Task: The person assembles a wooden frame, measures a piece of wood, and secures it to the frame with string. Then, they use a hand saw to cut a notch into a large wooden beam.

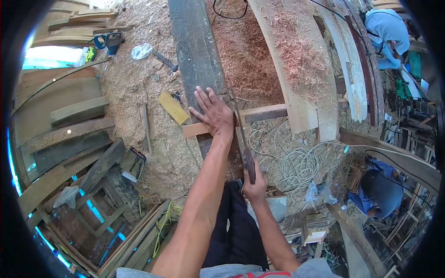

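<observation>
The ground lies deep in sawdust and chips around a long dark plank that reaches from the top edge of the view down towards the dark trousers. Its long axis runs up and down the view, leaning slightly left at the far end, which is cut off by the frame. Along the plank's right edge stands a long, narrow, saw-like tool, nearly edge-on; its long axis points away from the body and a little left. The edge-on angle leaves its blade hard to make out, and its far tip is uncertain.

The left hand lies palm down on the plank, fingers spread — it grips nothing that shows. The right hand is curled closed around the tool's near end, the grip partly hidden by the fingers. Smaller still, a pale wood strip crosses the plank, its middle hidden beneath the left wrist.
</observation>
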`<action>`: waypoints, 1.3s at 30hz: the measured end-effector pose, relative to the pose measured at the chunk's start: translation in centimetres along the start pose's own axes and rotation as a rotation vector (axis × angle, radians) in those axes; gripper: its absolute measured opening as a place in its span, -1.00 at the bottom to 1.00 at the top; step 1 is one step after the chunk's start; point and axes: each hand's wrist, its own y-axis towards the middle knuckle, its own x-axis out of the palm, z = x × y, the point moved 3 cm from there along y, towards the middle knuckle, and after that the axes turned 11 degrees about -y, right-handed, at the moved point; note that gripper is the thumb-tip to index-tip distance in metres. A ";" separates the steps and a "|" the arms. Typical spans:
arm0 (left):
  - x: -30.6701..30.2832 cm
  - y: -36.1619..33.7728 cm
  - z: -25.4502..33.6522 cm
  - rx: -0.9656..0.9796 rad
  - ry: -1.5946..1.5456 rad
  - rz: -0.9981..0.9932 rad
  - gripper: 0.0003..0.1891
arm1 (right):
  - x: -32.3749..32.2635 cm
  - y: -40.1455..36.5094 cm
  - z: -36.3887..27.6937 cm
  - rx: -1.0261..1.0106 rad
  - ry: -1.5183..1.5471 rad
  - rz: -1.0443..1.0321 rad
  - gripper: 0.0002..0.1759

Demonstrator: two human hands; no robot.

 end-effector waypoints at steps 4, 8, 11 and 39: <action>-0.3 -0.2 -0.1 -0.010 -0.057 0.024 -0.45 | 0.3 -6.5 3.3 -0.012 -0.020 0.101 -0.48; 0.2 0.9 0.3 -0.071 -0.076 0.031 -0.46 | -0.3 -5.4 4.9 0.105 0.072 0.068 -0.42; -0.3 0.5 0.2 -0.002 -0.103 0.036 -0.46 | -3.9 -7.9 4.6 0.068 0.225 0.111 -0.38; -1.4 -0.1 -0.4 -0.102 -0.006 -0.105 -0.27 | -3.9 -7.1 -4.7 0.200 0.244 0.151 -0.41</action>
